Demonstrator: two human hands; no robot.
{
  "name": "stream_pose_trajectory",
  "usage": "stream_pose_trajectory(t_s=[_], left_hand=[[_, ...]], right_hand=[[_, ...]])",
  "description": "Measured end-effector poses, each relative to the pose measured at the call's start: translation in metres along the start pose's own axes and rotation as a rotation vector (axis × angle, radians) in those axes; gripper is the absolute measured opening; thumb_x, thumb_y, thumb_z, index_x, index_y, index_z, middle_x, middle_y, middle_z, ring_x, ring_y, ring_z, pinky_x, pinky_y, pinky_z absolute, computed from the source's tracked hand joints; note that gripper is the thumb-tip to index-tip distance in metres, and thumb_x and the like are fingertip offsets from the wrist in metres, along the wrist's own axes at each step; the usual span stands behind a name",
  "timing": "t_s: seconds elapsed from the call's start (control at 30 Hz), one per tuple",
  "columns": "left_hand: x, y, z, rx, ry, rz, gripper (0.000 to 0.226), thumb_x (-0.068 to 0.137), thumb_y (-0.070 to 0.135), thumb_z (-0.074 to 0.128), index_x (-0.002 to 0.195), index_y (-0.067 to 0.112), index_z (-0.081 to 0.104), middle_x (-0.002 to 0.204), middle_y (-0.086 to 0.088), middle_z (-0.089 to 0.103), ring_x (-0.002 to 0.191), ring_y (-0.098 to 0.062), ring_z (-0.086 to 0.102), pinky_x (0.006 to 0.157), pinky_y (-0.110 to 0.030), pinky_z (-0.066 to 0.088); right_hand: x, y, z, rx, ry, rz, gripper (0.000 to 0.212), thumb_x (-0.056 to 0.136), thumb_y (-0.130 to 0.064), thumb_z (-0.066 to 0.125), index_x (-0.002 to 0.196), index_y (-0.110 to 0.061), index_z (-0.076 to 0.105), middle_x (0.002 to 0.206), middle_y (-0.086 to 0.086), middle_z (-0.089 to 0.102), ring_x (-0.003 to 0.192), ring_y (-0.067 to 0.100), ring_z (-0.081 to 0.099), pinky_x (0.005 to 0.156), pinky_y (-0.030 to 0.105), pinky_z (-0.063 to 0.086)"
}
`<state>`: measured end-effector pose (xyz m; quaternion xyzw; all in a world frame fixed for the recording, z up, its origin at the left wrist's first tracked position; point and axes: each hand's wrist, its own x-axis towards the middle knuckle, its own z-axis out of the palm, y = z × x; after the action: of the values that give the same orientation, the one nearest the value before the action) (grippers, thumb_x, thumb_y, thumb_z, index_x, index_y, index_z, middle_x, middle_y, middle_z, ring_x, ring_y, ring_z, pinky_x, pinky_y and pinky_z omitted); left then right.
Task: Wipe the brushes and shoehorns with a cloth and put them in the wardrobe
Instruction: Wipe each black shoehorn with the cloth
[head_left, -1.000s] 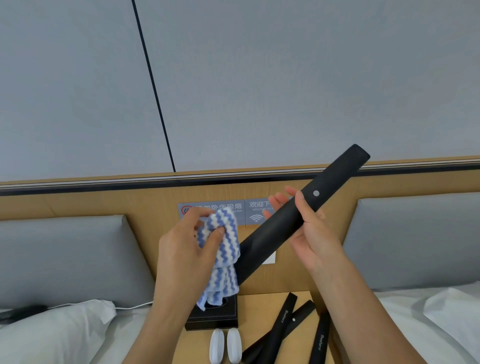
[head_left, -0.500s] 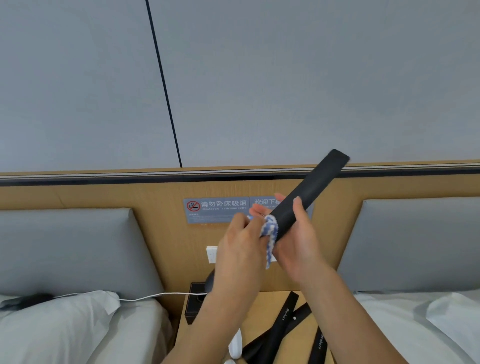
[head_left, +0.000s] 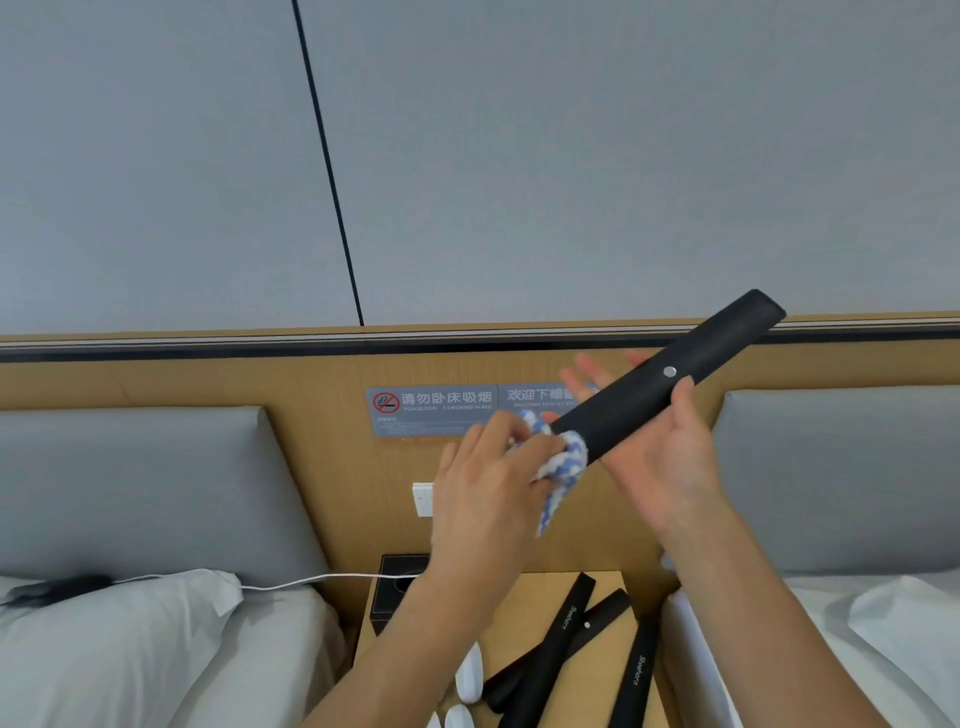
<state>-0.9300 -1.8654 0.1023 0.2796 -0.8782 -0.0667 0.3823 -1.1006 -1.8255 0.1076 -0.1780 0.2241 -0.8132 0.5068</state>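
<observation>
long black matt shoehorn (head_left: 670, 376) – smooth, with a small shiny metal-looking rivet (head_left: 669, 371). blue-and-white ribbed cloth (head_left: 563, 462), soft and fluffy. light wood-grain headboard panel (head_left: 208, 384) and nightstand top (head_left: 524, 587) – smooth, faintly satin. grey padded headrests (head_left: 130, 478), matt. white fabric pillow (head_left: 130, 623).

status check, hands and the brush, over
Left hand grips cloth against black brush. Right hand holds brush, tilted, raised above nightstand. Nothing blocking.
</observation>
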Motion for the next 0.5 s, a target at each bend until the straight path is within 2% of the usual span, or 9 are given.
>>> stream_pose_trajectory(t_s=[0.1, 0.23, 0.33, 0.43, 0.5], left_hand=[[-0.021, -0.019, -0.002, -0.102, -0.057, -0.141, 0.025, 0.085, 0.021, 0.075, 0.109, 0.020, 0.073, 0.105, 0.000, 0.064, 0.089, -0.014, 0.063, 0.074, -0.036, 0.055], [-0.034, -0.031, -0.013, -0.149, -0.125, -0.117, 0.027, 0.083, 0.013, 0.077, 0.109, 0.019, 0.074, 0.105, 0.003, 0.063, 0.086, -0.007, 0.060, 0.073, -0.012, 0.045], [-0.039, -0.038, -0.022, -0.153, -0.191, -0.080, 0.029, 0.079, 0.011, 0.080, 0.106, 0.021, 0.075, 0.100, 0.005, 0.062, 0.083, -0.008, 0.060, 0.071, -0.017, 0.047], [-0.039, -0.032, -0.018, -0.159, -0.240, -0.016, 0.031, 0.077, 0.015, 0.082, 0.106, 0.021, 0.075, 0.100, 0.006, 0.060, 0.084, -0.006, 0.059, 0.072, -0.012, 0.045], [-0.035, -0.023, -0.011, -0.175, -0.222, 0.013, 0.031, 0.078, 0.017, 0.080, 0.108, 0.021, 0.074, 0.101, 0.006, 0.060, 0.085, -0.004, 0.058, 0.072, -0.011, 0.044]], right_hand=[[0.001, -0.012, -0.013, 0.015, -0.036, 0.001, 0.057, 0.100, -0.063, 0.022, 0.141, -0.030, 0.043, 0.135, 0.016, 0.063, 0.125, 0.037, 0.060, 0.104, 0.067, 0.041], [0.002, -0.012, -0.018, -0.002, 0.016, 0.031, 0.057, 0.101, -0.061, 0.026, 0.139, -0.024, 0.047, 0.133, 0.017, 0.065, 0.121, 0.038, 0.063, 0.096, 0.070, 0.046], [0.003, -0.008, -0.017, -0.022, 0.049, 0.071, 0.054, 0.102, -0.059, 0.028, 0.130, -0.021, 0.053, 0.129, 0.018, 0.067, 0.118, 0.038, 0.065, 0.089, 0.069, 0.051], [0.004, -0.002, -0.014, -0.117, 0.041, 0.203, 0.053, 0.102, -0.060, 0.026, 0.135, -0.026, 0.051, 0.127, 0.016, 0.068, 0.115, 0.041, 0.066, 0.097, 0.069, 0.046], [0.002, 0.012, -0.009, -0.257, 0.047, 0.336, 0.054, 0.101, -0.061, 0.024, 0.138, -0.031, 0.050, 0.127, 0.014, 0.069, 0.114, 0.039, 0.067, 0.098, 0.060, 0.049]])
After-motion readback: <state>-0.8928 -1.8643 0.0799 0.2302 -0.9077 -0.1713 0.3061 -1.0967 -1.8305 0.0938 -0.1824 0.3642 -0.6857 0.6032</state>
